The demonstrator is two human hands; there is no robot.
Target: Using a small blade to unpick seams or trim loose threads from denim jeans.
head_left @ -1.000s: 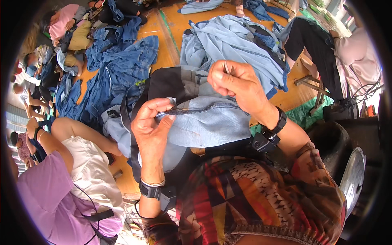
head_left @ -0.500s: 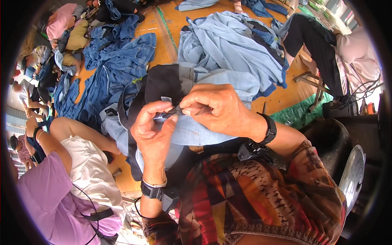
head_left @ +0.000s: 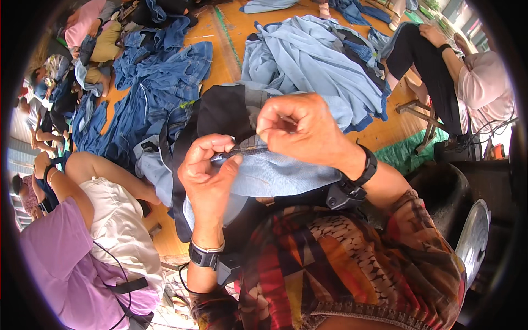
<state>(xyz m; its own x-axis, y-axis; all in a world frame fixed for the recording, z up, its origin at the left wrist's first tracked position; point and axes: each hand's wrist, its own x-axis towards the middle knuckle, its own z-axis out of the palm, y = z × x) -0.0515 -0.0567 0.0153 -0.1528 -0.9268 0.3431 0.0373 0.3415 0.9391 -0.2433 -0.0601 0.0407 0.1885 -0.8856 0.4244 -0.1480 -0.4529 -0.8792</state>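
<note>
A light blue denim garment (head_left: 280, 175) with black cloth (head_left: 224, 109) lies across my lap. My left hand (head_left: 203, 173) pinches a dark narrow strip (head_left: 252, 150) of it between thumb and forefinger. Just above the strip's right end, my right hand (head_left: 308, 129) is closed in a pinch, fingertips together. Whatever those fingers hold, if anything, is too small or hidden to make out.
Piled light blue denim (head_left: 302, 55) lies ahead on the orange board (head_left: 192, 33), with darker blue denim (head_left: 159, 93) to the left. One person in purple (head_left: 66, 258) sits close at left, another in pale pink (head_left: 487, 82) at right. A dark basin (head_left: 440, 190) stands at lower right.
My right hand has lifted up and to the right off the strip, exposing more of it. My left hand keeps its pinch. At right, the seated person's hand now shows on the knee.
</note>
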